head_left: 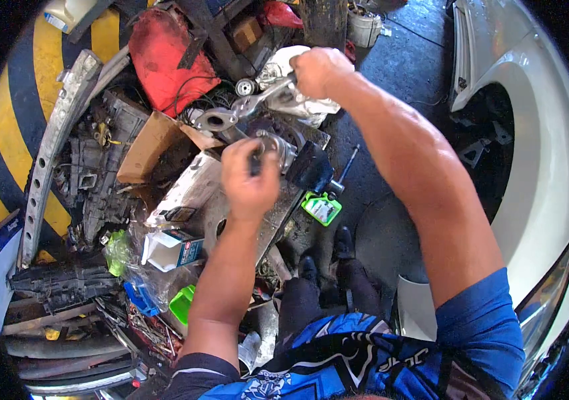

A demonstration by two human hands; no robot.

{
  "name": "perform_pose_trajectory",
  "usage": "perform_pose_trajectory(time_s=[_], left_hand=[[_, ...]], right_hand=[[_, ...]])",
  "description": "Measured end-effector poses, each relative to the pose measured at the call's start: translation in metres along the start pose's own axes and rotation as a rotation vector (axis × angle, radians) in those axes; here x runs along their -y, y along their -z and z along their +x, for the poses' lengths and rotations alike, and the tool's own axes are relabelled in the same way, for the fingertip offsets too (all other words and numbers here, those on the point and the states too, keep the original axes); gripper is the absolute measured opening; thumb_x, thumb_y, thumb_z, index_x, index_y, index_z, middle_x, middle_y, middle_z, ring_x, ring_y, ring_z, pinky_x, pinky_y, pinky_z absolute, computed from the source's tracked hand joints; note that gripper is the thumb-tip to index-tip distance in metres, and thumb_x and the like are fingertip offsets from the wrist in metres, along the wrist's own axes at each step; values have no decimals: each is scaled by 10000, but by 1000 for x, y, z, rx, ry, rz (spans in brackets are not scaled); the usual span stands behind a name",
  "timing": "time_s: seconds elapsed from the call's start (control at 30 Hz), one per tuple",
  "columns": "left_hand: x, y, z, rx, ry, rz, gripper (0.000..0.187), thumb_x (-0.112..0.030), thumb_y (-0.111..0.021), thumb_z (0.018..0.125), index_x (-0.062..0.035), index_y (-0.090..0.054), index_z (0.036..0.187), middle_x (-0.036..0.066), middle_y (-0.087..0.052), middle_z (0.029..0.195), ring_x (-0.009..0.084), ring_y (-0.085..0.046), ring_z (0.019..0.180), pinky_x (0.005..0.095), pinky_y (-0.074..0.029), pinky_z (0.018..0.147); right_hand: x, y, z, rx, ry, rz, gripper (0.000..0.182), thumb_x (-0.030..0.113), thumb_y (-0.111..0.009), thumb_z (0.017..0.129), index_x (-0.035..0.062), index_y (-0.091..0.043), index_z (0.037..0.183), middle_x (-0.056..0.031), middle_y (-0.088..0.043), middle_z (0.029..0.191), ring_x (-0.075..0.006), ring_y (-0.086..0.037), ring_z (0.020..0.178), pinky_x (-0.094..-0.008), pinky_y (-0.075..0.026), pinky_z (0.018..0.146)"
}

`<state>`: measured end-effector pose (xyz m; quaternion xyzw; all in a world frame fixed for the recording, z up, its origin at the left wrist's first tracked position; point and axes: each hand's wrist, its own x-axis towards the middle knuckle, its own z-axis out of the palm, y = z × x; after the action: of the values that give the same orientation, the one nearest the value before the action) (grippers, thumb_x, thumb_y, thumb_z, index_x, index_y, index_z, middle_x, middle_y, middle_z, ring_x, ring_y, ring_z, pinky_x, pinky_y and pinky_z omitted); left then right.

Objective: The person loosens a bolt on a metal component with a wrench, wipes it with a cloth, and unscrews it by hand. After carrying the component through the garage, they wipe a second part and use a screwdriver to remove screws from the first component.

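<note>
My right hand (323,75) is closed at the upper end of a grey metal pipe with a flange (216,121). The pipe slants down to the left, its oval flange opening facing up. Below it, my left hand (250,181) has its fingers curled beside a round metal part (278,149) on the workbench (272,215). A dark gap shows between thumb and fingers; I cannot tell what they hold. Just right of that part sits a dark block, apparently part of a vise (312,167), with a bar handle (350,164) sticking out.
A green bottle (322,208) is by the bench edge. Left are an open cardboard box (143,148), a small white-and-blue box (172,251), a red cloth (168,61) and a greasy metal housing (101,150). A white car (551,133) stands close on my right.
</note>
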<state>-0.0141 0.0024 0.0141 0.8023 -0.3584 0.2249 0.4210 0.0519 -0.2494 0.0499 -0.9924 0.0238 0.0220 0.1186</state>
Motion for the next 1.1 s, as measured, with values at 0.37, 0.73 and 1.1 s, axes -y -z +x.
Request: perform_pose_trajectory(time_s=[0.37, 0.73, 1.1], left_hand=[[12, 9, -23, 260, 917, -466, 286, -295, -652, 979, -10, -668, 960, 56, -692, 812, 116, -644, 679, 253, -486, 593], [21, 7, -3, 338, 734, -314, 283, -221, -705, 867, 60, -714, 898, 107, -711, 754, 143, -647, 692, 313, -512, 658], [15, 4, -30, 279, 849, -263, 299, -241, -691, 895, 51, -701, 959, 128, -719, 782, 183, -657, 682, 330, -516, 665]], right_hand=[[16, 2, -99, 75, -115, -58, 253, 185, -633, 761, 81, -719, 976, -198, -721, 941, -387, -698, 914, -491, -551, 807], [72, -2, -192, 227, -279, 95, 240, 149, -543, 886, 2, -689, 1008, -247, -721, 956, -397, -715, 927, -497, -571, 823], [23, 13, -85, 188, 87, -188, 250, 169, -645, 811, 69, -695, 1034, -162, -720, 1018, -348, -678, 1019, -462, -536, 871]])
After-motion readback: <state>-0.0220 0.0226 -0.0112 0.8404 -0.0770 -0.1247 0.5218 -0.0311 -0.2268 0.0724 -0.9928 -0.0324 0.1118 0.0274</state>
